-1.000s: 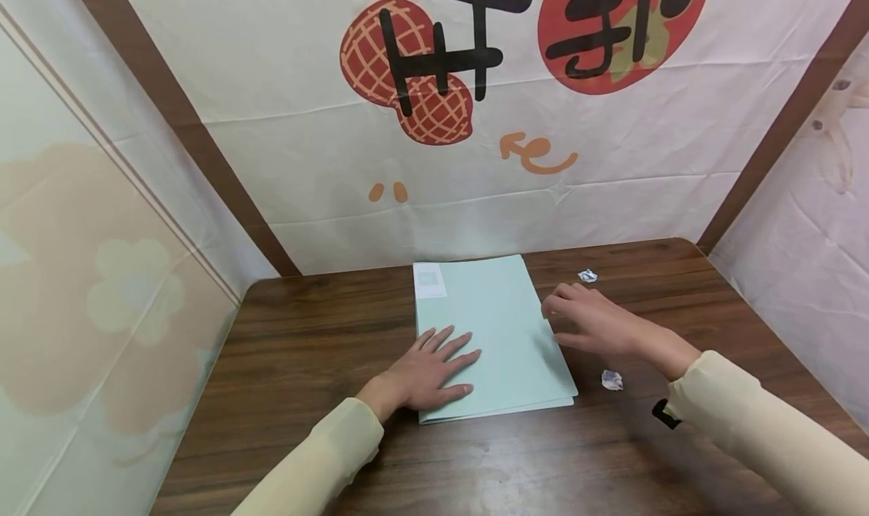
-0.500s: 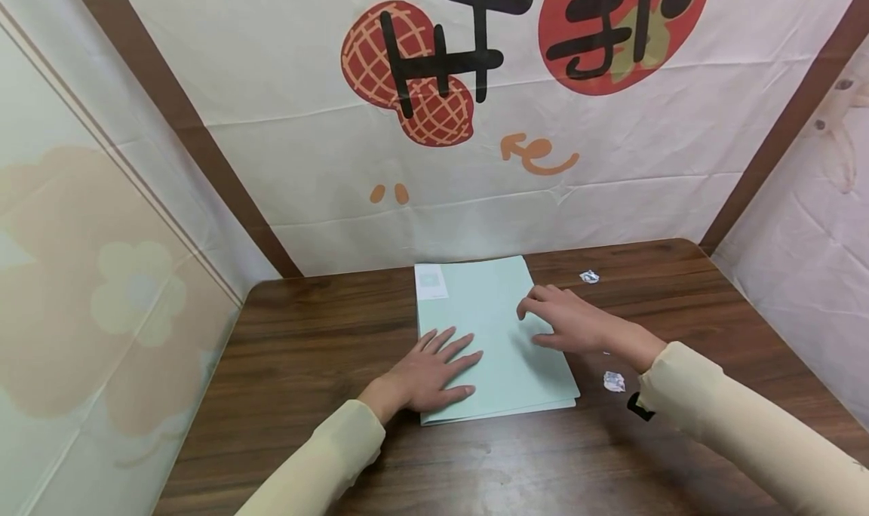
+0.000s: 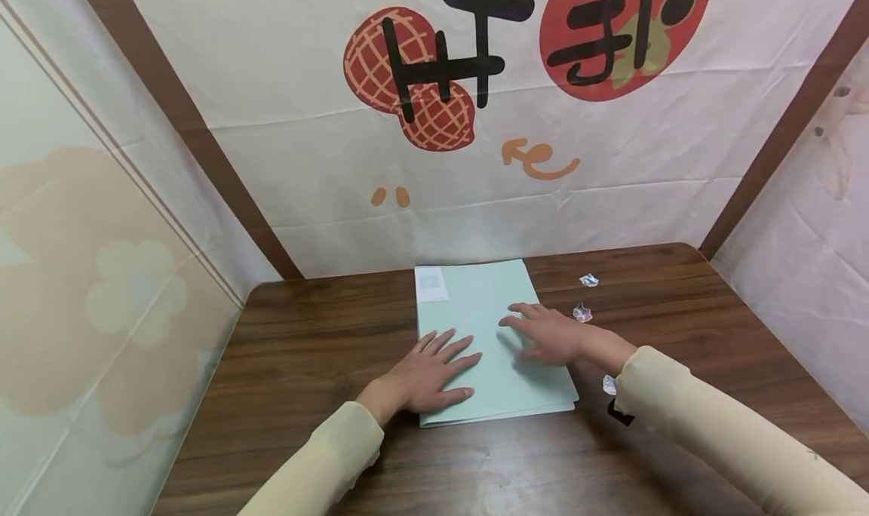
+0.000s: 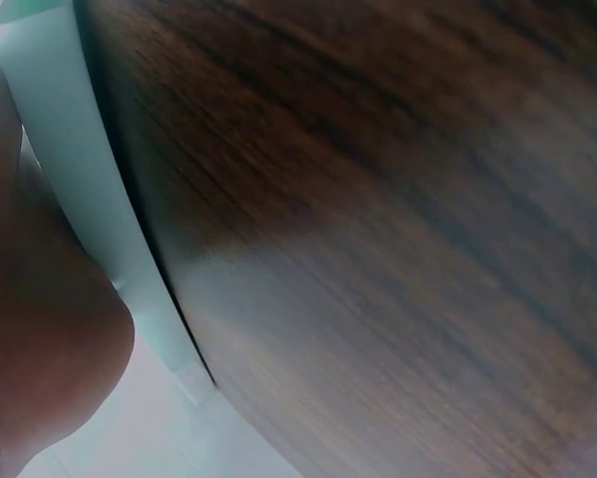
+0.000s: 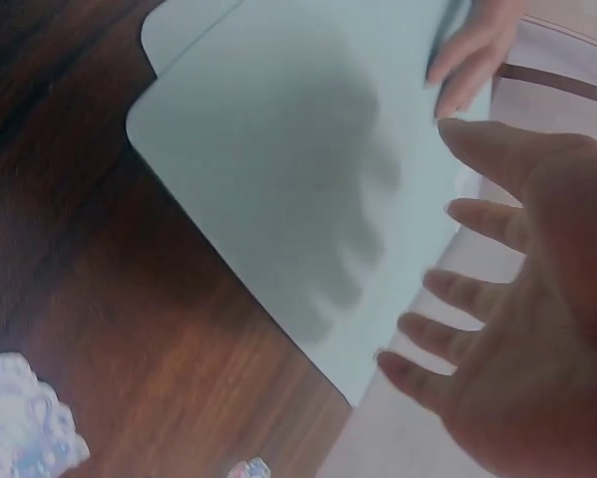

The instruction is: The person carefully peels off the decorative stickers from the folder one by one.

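Note:
A pale green folder (image 3: 498,297) with a white label (image 3: 431,283) at its upper left corner lies on the brown table. My left hand (image 3: 429,374) rests on its lower left part, fingers spread; the left wrist view shows part of that hand (image 4: 49,329) beside the folder's edge (image 4: 89,179). Over the folder's right side hovers my right hand (image 3: 548,336), holding nothing. In the right wrist view this hand (image 5: 537,319) has its fingers apart, and its shadow falls on the folder (image 5: 268,149).
Three small stickers or scraps lie right of the folder: one at the back (image 3: 589,281), one by the right wrist (image 3: 581,313), one near the sleeve (image 3: 609,385). A black object (image 3: 620,413) shows at the right sleeve. A printed cloth (image 3: 326,161) hangs behind the table (image 3: 326,335).
My right hand has moved left, from the folder's right edge to above the folder, and its fingers have straightened somewhat. The middle scrap has come into view. My left hand has stayed in place.

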A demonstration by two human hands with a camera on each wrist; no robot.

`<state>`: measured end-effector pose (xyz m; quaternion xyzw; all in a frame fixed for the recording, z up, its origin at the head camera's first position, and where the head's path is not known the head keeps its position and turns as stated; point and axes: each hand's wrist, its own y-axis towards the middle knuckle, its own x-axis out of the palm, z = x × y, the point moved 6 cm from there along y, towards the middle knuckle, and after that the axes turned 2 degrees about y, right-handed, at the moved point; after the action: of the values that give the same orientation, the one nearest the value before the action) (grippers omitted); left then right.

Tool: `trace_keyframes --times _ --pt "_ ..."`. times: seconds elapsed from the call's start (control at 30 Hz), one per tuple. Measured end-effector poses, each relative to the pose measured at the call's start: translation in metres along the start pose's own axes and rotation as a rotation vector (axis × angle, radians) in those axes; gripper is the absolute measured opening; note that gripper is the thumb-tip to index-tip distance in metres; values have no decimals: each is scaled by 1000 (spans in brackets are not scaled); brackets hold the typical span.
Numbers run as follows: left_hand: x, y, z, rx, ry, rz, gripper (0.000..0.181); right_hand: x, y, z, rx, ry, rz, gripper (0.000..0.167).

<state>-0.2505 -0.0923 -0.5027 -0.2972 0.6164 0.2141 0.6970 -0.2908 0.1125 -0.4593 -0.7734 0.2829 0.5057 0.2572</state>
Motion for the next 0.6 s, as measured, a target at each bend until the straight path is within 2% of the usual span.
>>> trace_keyframes --times 0.2,0.4,0.5,0.6 --pt "1 2 -1 -3 -47 19 64 21 1 3 65 -4 -105 78" --pt "-6 3 -6 -23 -157 60 62 33 1 3 83 -56 -152 92" --pt "-13 2 -12 -53 -231 141 54 37 0 1 71 -74 -154 93" --pt "-21 0 -26 -138 -286 261 47 40 0 0 62 -86 -152 92"
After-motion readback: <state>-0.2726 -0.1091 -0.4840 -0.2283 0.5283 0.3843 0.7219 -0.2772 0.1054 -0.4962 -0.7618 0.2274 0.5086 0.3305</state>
